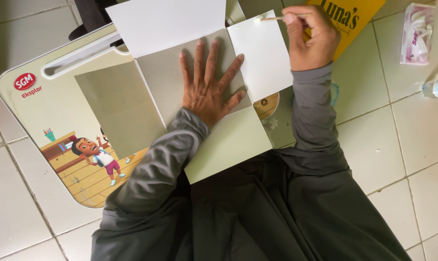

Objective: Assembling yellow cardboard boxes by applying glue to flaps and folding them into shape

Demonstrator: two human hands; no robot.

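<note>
My left hand (209, 82) lies flat, fingers spread, on the grey middle panel of a cut cardboard sheet (146, 96) with white flaps folded out around it. My right hand (311, 36) is closed on a thin wooden stick (272, 19), whose tip touches the upper corner of the white right flap (262, 53). The cardboard rests on a small lap table (45, 106) with a cartoon picture on its top. Both arms are in grey sleeves.
A yellow package (354, 19) lies on the tiled floor beyond my right hand. At the far right are a pink tissue pack (416, 34) and a small clear bottle (436, 88). A dark object (91, 17) stands behind the table.
</note>
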